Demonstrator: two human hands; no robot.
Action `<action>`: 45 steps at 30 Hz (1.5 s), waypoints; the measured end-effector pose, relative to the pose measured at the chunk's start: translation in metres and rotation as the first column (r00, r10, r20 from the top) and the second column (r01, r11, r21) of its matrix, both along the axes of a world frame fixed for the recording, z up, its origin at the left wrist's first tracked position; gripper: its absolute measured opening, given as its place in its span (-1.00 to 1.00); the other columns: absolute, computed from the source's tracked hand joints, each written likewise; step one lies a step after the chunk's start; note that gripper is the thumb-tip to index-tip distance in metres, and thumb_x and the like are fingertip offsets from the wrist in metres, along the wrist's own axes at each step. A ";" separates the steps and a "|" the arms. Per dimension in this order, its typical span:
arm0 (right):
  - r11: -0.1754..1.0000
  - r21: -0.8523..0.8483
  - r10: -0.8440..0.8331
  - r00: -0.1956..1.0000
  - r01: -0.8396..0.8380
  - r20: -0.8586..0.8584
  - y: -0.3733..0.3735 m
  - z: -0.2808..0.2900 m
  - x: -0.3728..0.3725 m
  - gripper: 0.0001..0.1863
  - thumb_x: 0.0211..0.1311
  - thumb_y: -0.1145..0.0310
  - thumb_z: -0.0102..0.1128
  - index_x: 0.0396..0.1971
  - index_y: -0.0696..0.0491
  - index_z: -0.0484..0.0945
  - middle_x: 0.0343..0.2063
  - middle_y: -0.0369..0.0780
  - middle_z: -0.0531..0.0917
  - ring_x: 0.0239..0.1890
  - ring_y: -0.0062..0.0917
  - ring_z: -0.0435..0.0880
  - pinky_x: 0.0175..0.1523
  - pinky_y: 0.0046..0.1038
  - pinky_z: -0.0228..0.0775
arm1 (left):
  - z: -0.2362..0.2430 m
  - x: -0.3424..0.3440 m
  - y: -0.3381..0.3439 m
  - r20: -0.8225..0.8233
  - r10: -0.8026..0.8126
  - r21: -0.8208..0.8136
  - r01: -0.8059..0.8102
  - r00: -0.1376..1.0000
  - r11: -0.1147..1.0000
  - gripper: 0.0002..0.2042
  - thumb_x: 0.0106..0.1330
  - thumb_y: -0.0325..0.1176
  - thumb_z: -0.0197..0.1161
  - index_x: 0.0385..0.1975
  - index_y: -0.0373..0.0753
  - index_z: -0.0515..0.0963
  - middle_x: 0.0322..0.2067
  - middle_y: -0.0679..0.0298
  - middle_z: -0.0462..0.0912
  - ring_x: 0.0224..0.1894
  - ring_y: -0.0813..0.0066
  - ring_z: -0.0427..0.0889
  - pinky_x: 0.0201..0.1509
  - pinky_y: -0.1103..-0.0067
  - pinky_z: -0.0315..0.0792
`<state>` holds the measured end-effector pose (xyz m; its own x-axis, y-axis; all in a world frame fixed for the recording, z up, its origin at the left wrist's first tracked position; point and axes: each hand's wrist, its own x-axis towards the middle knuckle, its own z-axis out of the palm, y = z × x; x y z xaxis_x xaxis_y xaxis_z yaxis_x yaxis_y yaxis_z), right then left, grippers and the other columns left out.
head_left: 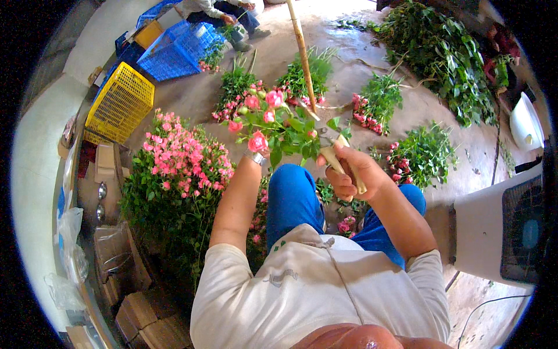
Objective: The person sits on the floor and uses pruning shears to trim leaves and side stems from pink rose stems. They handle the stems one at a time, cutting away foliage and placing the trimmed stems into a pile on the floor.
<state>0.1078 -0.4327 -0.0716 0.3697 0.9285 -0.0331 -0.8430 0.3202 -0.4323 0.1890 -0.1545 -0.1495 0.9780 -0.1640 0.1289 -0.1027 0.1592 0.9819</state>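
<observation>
My right hand was wrapped around the cream-coloured handles of a pair of pruning shears; leaves crowded the blades, so I could not tell whether they were closed on a stem. My left hand, below a silver wristwatch, was mostly hidden behind a leafy spray of pink roses, and I could not tell how its fingers were set. The spray was up in front of me, above my knees, its blossoms toward my left and its greenery beside the shears.

Beyond it, a tilted pale brown wooden pole rose between loose bundles of pink roses with green stems, one at the far left, one behind the pole, one at the far right and one nearer my right knee. I judged those bundles dealt with, and the spray in hand unfinished. The dense, upright mass of pink-flowered stems at my left looked like plenty left to work through. A large heap of dark green foliage lay farther off, to the right.
</observation>
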 end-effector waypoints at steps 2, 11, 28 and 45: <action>0.991 -0.041 -0.126 0.987 0.131 0.102 -0.001 0.012 -0.002 -0.46 0.25 -0.10 -0.25 -0.11 0.07 0.42 -0.74 -0.30 0.41 -0.79 -0.56 0.33 -0.71 -0.54 0.15 | -0.002 0.000 0.004 -0.005 -0.008 -0.020 0.008 1.000 1.000 -0.63 0.16 -0.40 0.22 -0.01 -0.25 0.38 -0.10 0.25 0.51 -0.12 0.43 0.53 -0.09 0.50 0.46; 0.893 0.033 -0.449 0.886 0.448 0.118 -0.061 -0.019 0.006 -0.44 0.22 -0.10 -0.20 -0.04 0.09 0.33 -0.63 -0.24 0.42 -0.67 -0.46 0.42 -0.49 -0.36 0.32 | 0.002 0.024 -0.022 -0.028 0.110 0.074 -0.108 0.994 0.991 -0.74 0.18 -0.40 0.19 -0.13 -0.28 0.47 -0.23 0.29 0.59 -0.23 0.51 0.58 -0.19 0.56 0.47; 0.608 0.010 -0.791 0.607 0.794 -0.076 -0.201 -0.138 -0.058 -0.48 0.31 -0.01 -0.32 0.02 0.12 0.28 -0.57 -0.19 0.44 -0.54 -0.39 0.51 -0.37 -0.27 0.44 | -0.177 0.225 -0.044 -0.073 0.432 0.360 -0.380 0.899 0.852 -0.73 0.03 -0.15 0.30 -0.44 -0.24 0.59 -0.42 0.31 0.60 -0.36 0.50 0.52 -0.29 0.54 0.35; 0.572 0.088 -0.813 0.578 0.815 -0.072 -0.209 -0.141 -0.063 -0.45 0.31 -0.04 -0.34 0.02 0.11 0.28 -0.59 -0.17 0.42 -0.61 -0.38 0.49 -0.37 -0.25 0.45 | 0.096 0.140 -0.189 0.339 0.294 0.456 -0.430 0.894 0.780 -0.48 0.25 0.10 -0.09 -0.14 -0.26 0.50 -0.31 0.10 0.60 -0.25 0.41 0.56 -0.13 0.53 0.36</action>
<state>0.0449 -0.6416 -0.2122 0.9718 0.2348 0.0226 -0.2133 0.9156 -0.3408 0.3292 -0.3434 -0.0537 0.9278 0.0889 0.3624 -0.2875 -0.4488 0.8461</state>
